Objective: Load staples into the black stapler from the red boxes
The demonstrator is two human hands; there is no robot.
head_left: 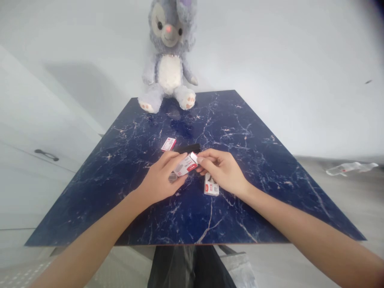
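Observation:
My left hand [162, 176] is closed around a small white-and-red cardboard box [183, 166], held tilted above the table. At the box's upper right end, my right hand [223, 168] pinches the white end flap [194, 157] between thumb and fingers. Below my right hand stands or lies a second small white-and-red box [211, 187] with a dark picture on it, partly covered by the fingers. Just behind the held box is a long black object [189, 148], mostly hidden, so its kind does not show. A third white box with red edges [168, 144] lies to the left of it.
The table [210, 224] has a dark blue marbled top with its front edge close to me. A grey plush rabbit [170, 72] sits at the back edge against the wall. A cabinet door with a dark handle [46, 155] is at the left. Clear plastic [351, 168] lies off to the right.

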